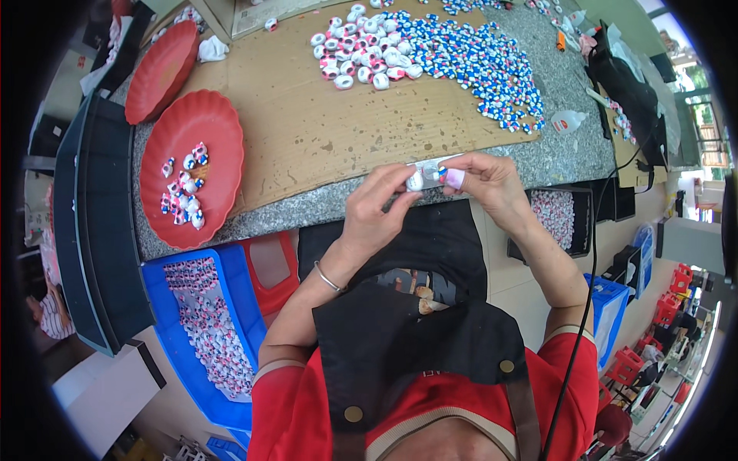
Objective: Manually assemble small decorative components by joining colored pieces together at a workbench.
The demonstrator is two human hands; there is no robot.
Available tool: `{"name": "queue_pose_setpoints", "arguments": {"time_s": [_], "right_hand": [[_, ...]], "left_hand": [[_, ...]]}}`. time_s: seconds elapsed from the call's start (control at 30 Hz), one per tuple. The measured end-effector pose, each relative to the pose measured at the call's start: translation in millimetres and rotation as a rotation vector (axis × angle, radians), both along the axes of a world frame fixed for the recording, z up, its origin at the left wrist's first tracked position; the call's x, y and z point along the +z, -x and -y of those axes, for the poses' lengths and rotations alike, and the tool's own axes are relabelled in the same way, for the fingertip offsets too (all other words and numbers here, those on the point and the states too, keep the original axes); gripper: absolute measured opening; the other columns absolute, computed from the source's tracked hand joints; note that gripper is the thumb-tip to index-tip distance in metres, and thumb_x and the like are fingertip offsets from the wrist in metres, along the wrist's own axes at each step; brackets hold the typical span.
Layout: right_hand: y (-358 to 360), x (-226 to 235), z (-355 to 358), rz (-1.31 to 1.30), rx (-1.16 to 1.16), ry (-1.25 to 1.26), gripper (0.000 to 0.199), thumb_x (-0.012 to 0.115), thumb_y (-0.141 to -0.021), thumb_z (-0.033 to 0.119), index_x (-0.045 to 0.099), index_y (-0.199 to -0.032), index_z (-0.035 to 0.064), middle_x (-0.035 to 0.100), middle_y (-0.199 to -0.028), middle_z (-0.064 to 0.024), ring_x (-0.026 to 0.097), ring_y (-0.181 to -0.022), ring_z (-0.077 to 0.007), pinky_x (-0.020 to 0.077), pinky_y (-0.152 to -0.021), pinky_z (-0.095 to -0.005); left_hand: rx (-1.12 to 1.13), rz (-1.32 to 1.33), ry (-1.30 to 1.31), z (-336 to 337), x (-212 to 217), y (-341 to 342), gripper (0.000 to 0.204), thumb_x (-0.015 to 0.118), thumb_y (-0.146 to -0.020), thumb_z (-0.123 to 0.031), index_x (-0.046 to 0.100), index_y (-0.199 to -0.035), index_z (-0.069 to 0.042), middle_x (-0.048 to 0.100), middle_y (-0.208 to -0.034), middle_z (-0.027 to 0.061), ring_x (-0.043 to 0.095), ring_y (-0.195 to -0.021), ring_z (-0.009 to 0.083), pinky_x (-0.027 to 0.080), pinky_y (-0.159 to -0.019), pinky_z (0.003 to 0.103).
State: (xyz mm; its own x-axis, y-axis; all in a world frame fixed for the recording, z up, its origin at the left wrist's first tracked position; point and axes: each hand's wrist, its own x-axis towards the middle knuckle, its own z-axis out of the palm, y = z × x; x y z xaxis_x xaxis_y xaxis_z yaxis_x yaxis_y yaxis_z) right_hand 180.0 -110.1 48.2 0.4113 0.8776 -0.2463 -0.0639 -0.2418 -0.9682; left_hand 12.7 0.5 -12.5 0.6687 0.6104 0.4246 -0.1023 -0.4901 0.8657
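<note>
At the table's near edge, my left hand [375, 206] is closed in a pinch on a small white rounded figurine head [415, 181]. Opposite it, my right hand [496, 189] is also closed, with a tiny blue-and-white figurine body [441, 174] at its fingertips. The two pieces are close together; whether they touch I cannot tell. A pale pink wrap [455, 179] covers a fingertip of the right hand. Between the hands lies a small whitish flat piece [430, 164], partly hidden by the fingers.
Cardboard [284, 115] covers much of the stone tabletop. Farther back lie piles of white-and-pink heads [361, 48] and blue-and-white bodies [484, 65]. A red scalloped tray [227, 131] at left holds several joined figurines. A small bottle [567, 121] lies at right; a blue crate [165, 326] stands below left.
</note>
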Motion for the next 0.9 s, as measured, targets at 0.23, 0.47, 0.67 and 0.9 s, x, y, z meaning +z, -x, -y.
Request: {"name": "queue_pose_setpoints", "arguments": {"time_s": [0.23,0.47,0.67,0.9], "right_hand": [[7.5,19.4,8.1,0.621,0.191,-0.218,0.017,0.067,-0.082,0.002,0.070,-0.100,0.0033,0.066,-0.075,-0.0086,0.063,-0.064,-0.0151,0.0479,-0.057,-0.0274],[25.6,26.8,-7.0,0.718,0.263,-0.334,0.015,0.067,-0.080,-0.001,0.068,-0.095,0.0020,0.062,-0.074,-0.0111,0.062,-0.063,-0.0252,0.0463,-0.054,-0.0333],[-2.7,0.1,-44.6,0.636,0.344,-0.247,0.017,0.059,-0.091,0.012,0.068,-0.104,0.0031,0.068,-0.097,-0.0146,0.066,-0.089,-0.0310,0.0520,-0.077,-0.0359],[-119.0,-21.3,-65.2,1.434,0.153,-0.100,0.018,0.058,-0.075,-0.005,0.067,-0.090,-0.0007,0.064,-0.089,-0.0162,0.063,-0.084,-0.0341,0.0514,-0.072,-0.0417]], "left_hand": [[-0.350,-0.021,0.288,-9.3,27.5,4.7,0.031,0.066,-0.085,0.002,0.065,-0.116,0.000,0.066,-0.094,0.0095,0.066,-0.077,0.0142,0.053,-0.067,0.026],[-0.480,-0.061,0.664,-18.8,41.5,19.5,0.024,0.054,-0.095,-0.004,0.066,-0.116,0.001,0.063,-0.084,0.0047,0.059,-0.068,0.0081,0.047,-0.062,0.021],[-0.109,-0.195,0.306,-53.5,60.0,48.2,0.019,0.062,-0.089,-0.003,0.067,-0.107,0.002,0.063,-0.087,0.0049,0.058,-0.079,0.0111,0.046,-0.068,0.024],[0.601,-0.586,-0.378,-127.3,75.8,143.3,0.028,0.063,-0.083,0.001,0.064,-0.111,-0.001,0.062,-0.098,0.0143,0.060,-0.088,0.0252,0.048,-0.079,0.034]]}}
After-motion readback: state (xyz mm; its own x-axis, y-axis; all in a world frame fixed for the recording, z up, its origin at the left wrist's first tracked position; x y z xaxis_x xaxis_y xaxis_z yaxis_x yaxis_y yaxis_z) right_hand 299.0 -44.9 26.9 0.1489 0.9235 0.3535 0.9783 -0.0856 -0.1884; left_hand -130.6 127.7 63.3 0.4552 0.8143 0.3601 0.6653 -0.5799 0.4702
